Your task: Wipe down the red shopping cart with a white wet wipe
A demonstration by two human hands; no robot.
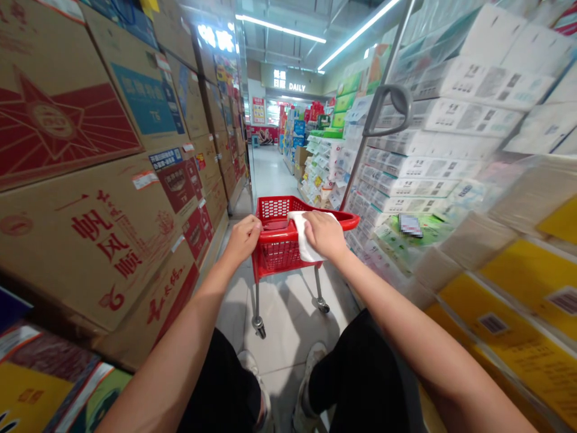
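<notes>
A red plastic shopping basket (280, 264) on wheeled metal legs stands on the floor right in front of me. My left hand (244, 239) is closed around the near left corner of its rim. Over the near rim, toward the right, lies a white cloth (306, 248). My right hand (327, 234) presses that cloth against the rim with bent fingers; part of the cloth hangs down the basket's near side. Rising from the basket's right side, a long pole with a grey pull handle (388, 108) leans up and to the right.
Stacked cardboard cartons (108, 240) wall off the left side. On the right are piled white tissue packs (433, 144) and yellow packages (509, 300). A tiled aisle floor (273, 171) runs ahead between shelves. My shoes flank the space behind the basket.
</notes>
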